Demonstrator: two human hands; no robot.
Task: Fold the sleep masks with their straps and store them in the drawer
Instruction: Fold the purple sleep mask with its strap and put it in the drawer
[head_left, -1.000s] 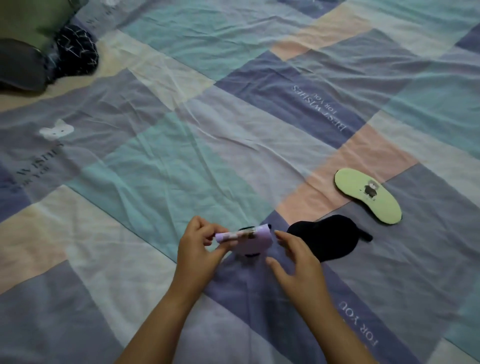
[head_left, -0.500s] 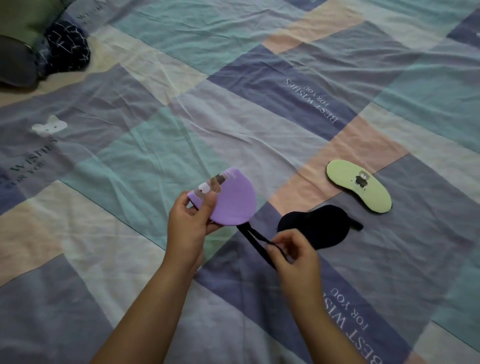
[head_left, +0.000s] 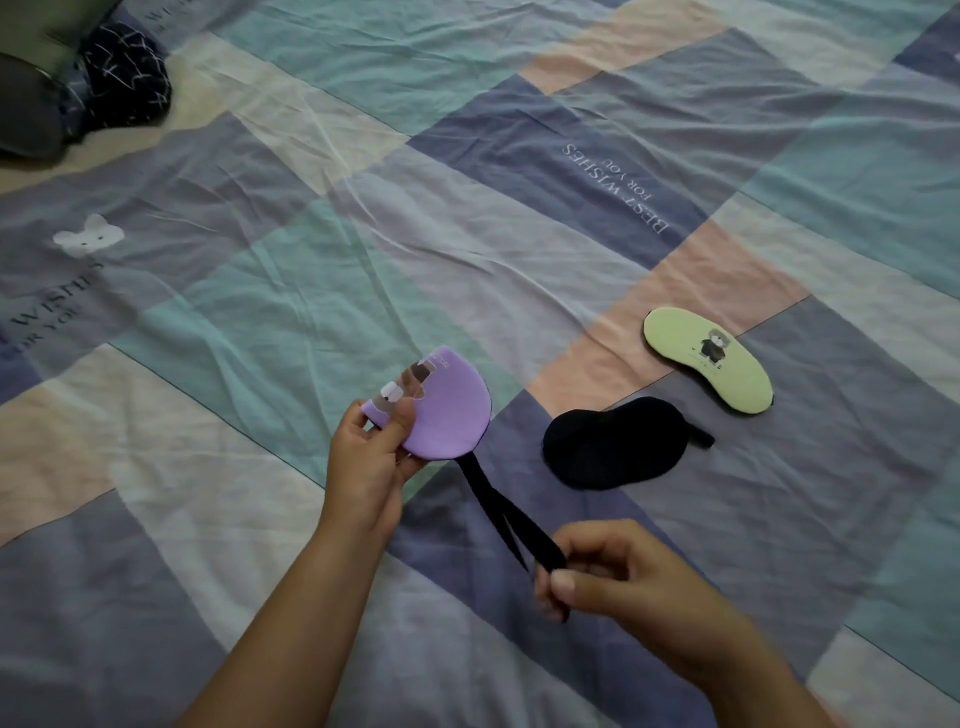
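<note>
Left hand (head_left: 371, 457) pinches the folded purple fabric sleep mask (head_left: 441, 415) above the patchwork bedsheet (head_left: 260, 322), right hand (head_left: 618, 577) clamped on its taut black elastic strap (head_left: 511, 519), likely wrapping next; black mask (head_left: 615, 441) and green mask (head_left: 706, 358) lie right of it unfolded, no drawer visible.

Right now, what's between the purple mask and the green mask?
In the head view, the black mask lies between the purple mask and green mask, flat on the bedsheet.

The left hand (head_left: 366, 460) pinches a folded purple mask (head_left: 441, 415); the right hand (head_left: 618, 577) pulls its black strap (head_left: 506, 519) (taut) toward five o'clock.
</note>
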